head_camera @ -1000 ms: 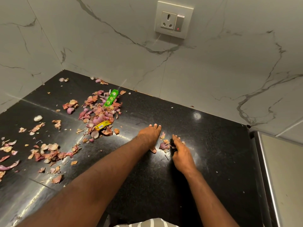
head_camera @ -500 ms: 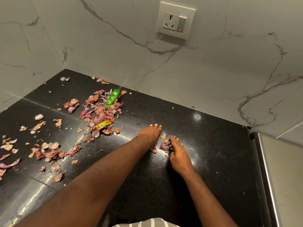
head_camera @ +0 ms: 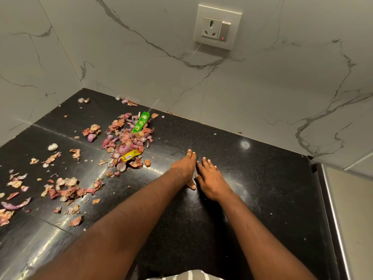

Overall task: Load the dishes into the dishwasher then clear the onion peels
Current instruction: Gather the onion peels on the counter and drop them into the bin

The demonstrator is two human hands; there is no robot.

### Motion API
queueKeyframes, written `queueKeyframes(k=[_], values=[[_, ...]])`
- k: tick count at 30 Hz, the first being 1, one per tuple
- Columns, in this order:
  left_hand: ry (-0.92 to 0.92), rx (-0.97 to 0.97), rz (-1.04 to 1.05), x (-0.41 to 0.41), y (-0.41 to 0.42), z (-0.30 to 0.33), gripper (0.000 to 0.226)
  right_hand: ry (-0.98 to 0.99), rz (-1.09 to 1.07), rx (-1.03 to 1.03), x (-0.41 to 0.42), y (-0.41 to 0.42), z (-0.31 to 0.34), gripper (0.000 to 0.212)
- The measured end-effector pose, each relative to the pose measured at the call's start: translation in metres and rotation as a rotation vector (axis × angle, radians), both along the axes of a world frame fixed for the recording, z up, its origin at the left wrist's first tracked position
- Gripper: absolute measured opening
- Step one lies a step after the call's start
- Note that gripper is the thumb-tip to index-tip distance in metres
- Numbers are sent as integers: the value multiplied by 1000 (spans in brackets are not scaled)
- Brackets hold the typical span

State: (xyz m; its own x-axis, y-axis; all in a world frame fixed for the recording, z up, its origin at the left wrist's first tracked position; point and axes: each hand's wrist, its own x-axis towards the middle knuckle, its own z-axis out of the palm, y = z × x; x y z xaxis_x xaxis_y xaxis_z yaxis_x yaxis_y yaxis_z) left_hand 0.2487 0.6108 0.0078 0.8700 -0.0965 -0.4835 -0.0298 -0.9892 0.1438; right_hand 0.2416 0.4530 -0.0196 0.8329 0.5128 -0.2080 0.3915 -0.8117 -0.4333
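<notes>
Pink and brown onion peels (head_camera: 125, 142) lie heaped on the black countertop (head_camera: 262, 178) at the left, with more peels (head_camera: 66, 190) scattered toward the near left edge. My left hand (head_camera: 184, 166) stands on its edge on the counter, fingers straight and pointing away. My right hand (head_camera: 210, 178) lies flat right beside it, fingers straight, touching the left hand. The small cluster of peels that lay between the hands is hidden under them.
A green wrapper (head_camera: 141, 122) and a yellow wrapper (head_camera: 131, 155) lie in the peel heap. Marble walls meet at the far left corner. A wall socket (head_camera: 218, 27) sits above. A steel appliance edge (head_camera: 331, 209) borders the counter on the right.
My right hand slid left and forward against my left hand, covering the small cluster of peels that showed between them. The left hand stayed in place.
</notes>
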Motion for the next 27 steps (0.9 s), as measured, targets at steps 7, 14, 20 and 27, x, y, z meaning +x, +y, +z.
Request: queueKeyframes(k=[7, 14, 20, 27], values=[[17, 28, 8, 3, -2, 2, 147, -147, 54, 3, -29, -22, -14, 55], [32, 23, 35, -3, -2, 9, 144, -114, 87, -58, -56, -38, 1, 69], [17, 36, 30, -8, -6, 18, 139, -152, 43, -138, -73, -31, 13, 54], [-6, 83, 8, -11, -12, 22, 135, -196, 67, -257, -62, -27, 28, 22]])
